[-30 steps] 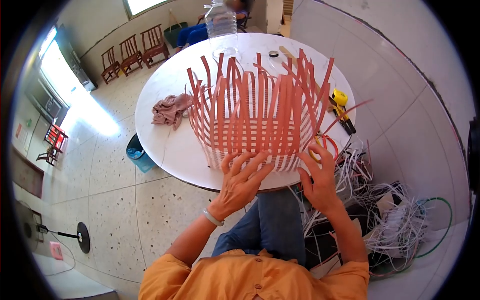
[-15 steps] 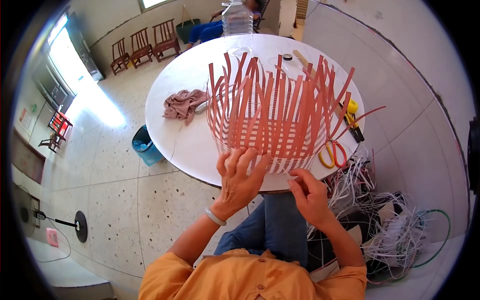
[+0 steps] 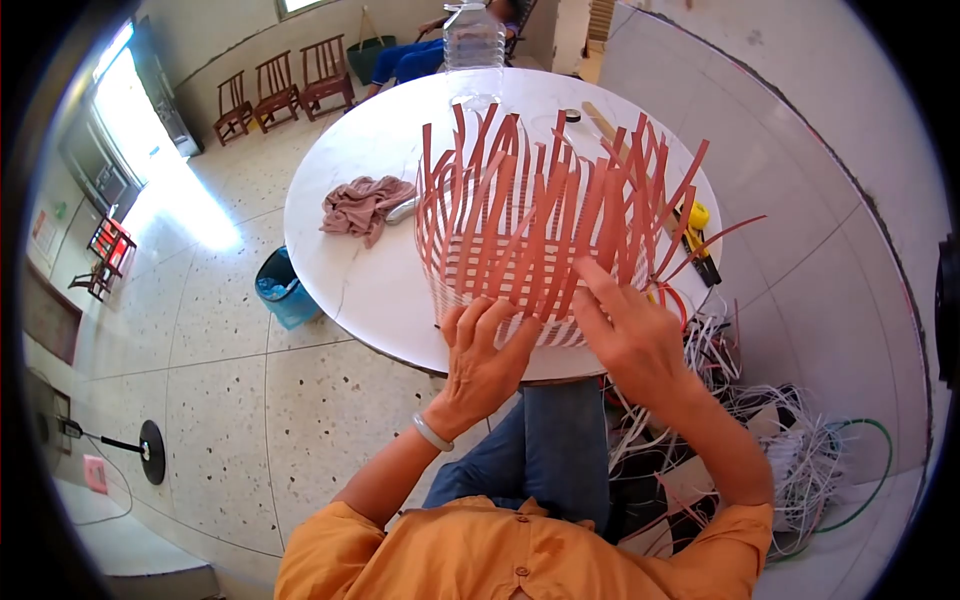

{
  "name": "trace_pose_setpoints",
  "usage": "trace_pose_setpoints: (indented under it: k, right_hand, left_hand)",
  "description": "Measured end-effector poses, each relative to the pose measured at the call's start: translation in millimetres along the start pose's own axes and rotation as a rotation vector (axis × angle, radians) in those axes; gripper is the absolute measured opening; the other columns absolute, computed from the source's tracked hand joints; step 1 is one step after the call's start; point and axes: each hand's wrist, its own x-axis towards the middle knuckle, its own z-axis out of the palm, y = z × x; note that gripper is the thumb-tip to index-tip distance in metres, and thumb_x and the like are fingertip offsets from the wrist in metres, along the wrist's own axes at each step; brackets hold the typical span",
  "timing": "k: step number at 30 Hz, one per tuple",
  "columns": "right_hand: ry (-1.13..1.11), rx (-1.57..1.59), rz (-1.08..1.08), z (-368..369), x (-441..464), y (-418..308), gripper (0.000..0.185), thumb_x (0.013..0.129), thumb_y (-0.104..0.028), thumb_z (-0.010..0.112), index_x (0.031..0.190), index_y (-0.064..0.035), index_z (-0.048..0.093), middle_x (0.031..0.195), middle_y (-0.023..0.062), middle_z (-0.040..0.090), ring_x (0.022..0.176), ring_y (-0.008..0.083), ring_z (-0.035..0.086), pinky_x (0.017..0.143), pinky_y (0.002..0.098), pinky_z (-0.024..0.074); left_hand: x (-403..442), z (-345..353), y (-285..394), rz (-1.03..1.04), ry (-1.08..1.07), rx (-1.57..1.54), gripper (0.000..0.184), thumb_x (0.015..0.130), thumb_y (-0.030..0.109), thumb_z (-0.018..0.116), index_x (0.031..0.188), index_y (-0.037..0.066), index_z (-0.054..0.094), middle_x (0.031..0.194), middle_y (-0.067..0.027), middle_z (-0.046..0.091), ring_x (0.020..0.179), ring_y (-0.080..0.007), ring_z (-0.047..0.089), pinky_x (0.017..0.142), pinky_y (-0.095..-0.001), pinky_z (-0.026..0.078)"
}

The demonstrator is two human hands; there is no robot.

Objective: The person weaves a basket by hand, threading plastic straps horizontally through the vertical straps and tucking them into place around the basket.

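A partly woven basket [image 3: 500,262] of red and white flat strips stands on the round table, its loose red strip ends pointing upward. My left hand [image 3: 485,345] grips its near side, fingers bent against the weave and thumb close to them. On the near right side, my right hand [image 3: 635,335] reaches over the red strips, index finger stretched out and thumb apart from it, touching or very near the strips. Scissors with red and yellow handles [image 3: 676,298] lie beside the basket, mostly hidden behind my right hand.
The white round table [image 3: 345,285] also bears a crumpled cloth [image 3: 365,208], a clear plastic bottle [image 3: 474,50], and a yellow tape measure [image 3: 698,215]. A blue bin [image 3: 287,290] stands left. White strips [image 3: 810,465] lie heaped at right. A seated person [image 3: 410,62] is beyond the table.
My right hand has moved up and left from the basket's lower edge onto the red strips, its fingers spreading. My left hand stays at the near side. The view has shifted slightly.
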Motion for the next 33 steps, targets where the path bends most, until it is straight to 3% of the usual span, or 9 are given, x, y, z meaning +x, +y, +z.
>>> trace_pose_setpoints:
  k: [7, 10, 14, 17, 19, 23, 25, 28, 33]
  right_hand:
    - [-0.140, 0.007, -0.076, 4.3, 31.3, 4.8, 0.027, 0.081, -0.007, 0.070, 0.106, 0.0016, 0.069, 0.119, 0.0150, 0.069, 0.084, 0.0239, 0.068, 0.066, 0.0336, 0.0596]
    - [-0.133, -0.073, -0.158, -10.0, 33.0, -12.7, 0.028, 0.081, -0.009, 0.070, 0.106, 0.0025, 0.068, 0.101, 0.0138, 0.069, 0.079, 0.0228, 0.066, 0.062, 0.0327, 0.0575]
    - [-0.132, -0.242, -0.145, -20.9, 13.2, -43.1, 0.022, 0.080, -0.015, 0.065, 0.095, 0.0008, 0.067, 0.075, 0.0035, 0.061, 0.072, 0.0191, 0.065, 0.056, 0.0319, 0.0518]
    - [-0.217, -0.191, 0.124, -17.3, -1.3, -33.4, 0.019, 0.082, -0.014, 0.066, 0.095, -0.0001, 0.067, 0.069, 0.0062, 0.061, 0.067, 0.0233, 0.068, 0.055, 0.0361, 0.0521]
    - [-0.411, 0.092, 0.420, -10.9, -16.4, -12.1, 0.022, 0.091, -0.015, 0.067, 0.106, 0.0006, 0.069, 0.074, 0.0122, 0.066, 0.061, 0.0256, 0.069, 0.056, 0.0340, 0.0511]
    - [-0.273, 0.379, 0.561, 10.8, -39.8, 11.3, 0.019, 0.099, -0.016, 0.063, 0.101, 0.0018, 0.066, 0.068, 0.0123, 0.065, 0.058, 0.0217, 0.070, 0.055, 0.0328, 0.0502]
    - [-0.267, 0.918, 0.861, 11.6, -43.5, 16.2, 0.023, 0.103, -0.019, 0.056, 0.092, -0.0010, 0.064, 0.067, 0.0123, 0.067, 0.058, 0.0234, 0.070, 0.058, 0.0386, 0.0515]
    - [-0.419, 0.938, 0.867, 13.1, -56.0, 19.7, 0.021, 0.103, -0.012, 0.056, 0.092, 0.0050, 0.062, 0.063, 0.0084, 0.063, 0.061, 0.0147, 0.070, 0.056, 0.0294, 0.0492]
    - [-0.402, 0.848, 0.778, 10.5, -63.0, 10.6, 0.018, 0.103, -0.012, 0.056, 0.096, 0.0032, 0.063, 0.064, 0.0125, 0.064, 0.061, 0.0215, 0.070, 0.057, 0.0329, 0.0499]
  left_hand:
    - [1.5, 0.7, -0.6, 0.000, 0.002, 0.000, 0.044, 0.072, 0.009, 0.084, 0.114, 0.013, 0.072, 0.127, -0.0113, 0.051, 0.128, -0.0331, 0.042, 0.109, -0.0521, 0.031]
    - [2.2, -0.1, 0.4, -0.033, 0.012, -0.026, 0.040, 0.079, 0.008, 0.072, 0.119, 0.016, 0.071, 0.130, -0.0085, 0.053, 0.129, -0.0289, 0.045, 0.108, -0.0474, 0.031]
    - [2.0, 0.8, -0.2, -0.043, 0.031, -0.067, 0.041, 0.080, 0.008, 0.072, 0.121, 0.016, 0.070, 0.130, -0.0084, 0.053, 0.130, -0.0291, 0.045, 0.108, -0.0474, 0.032]
    - [0.4, 2.8, -2.4, -0.035, 0.007, -0.039, 0.043, 0.081, 0.007, 0.071, 0.123, 0.017, 0.069, 0.131, -0.0087, 0.053, 0.130, -0.0295, 0.045, 0.108, -0.0477, 0.031]
    - [-1.5, 3.6, -4.0, -0.031, -0.009, -0.043, 0.045, 0.082, 0.006, 0.070, 0.125, 0.017, 0.068, 0.130, -0.0091, 0.053, 0.130, -0.0299, 0.045, 0.108, -0.0481, 0.031]
    - [-3.3, 6.1, -7.4, -0.008, -0.032, 0.003, 0.053, 0.074, 0.007, 0.083, 0.124, 0.015, 0.069, 0.128, -0.0113, 0.052, 0.130, -0.0329, 0.043, 0.109, -0.0505, 0.031]
    - [-3.7, 6.7, -7.4, -0.010, -0.036, 0.015, 0.055, 0.074, 0.006, 0.082, 0.126, 0.015, 0.068, 0.128, -0.0107, 0.052, 0.130, -0.0326, 0.043, 0.110, -0.0504, 0.031]
    - [-4.0, 7.3, -5.8, 0.009, -0.042, 0.038, 0.055, 0.074, 0.005, 0.082, 0.127, 0.015, 0.068, 0.127, -0.0106, 0.052, 0.130, -0.0323, 0.043, 0.110, -0.0503, 0.030]
    - [-3.1, 6.4, -3.3, 0.022, -0.049, 0.052, 0.055, 0.075, 0.007, 0.082, 0.127, 0.016, 0.068, 0.129, -0.0105, 0.051, 0.131, -0.0317, 0.042, 0.110, -0.0506, 0.029]
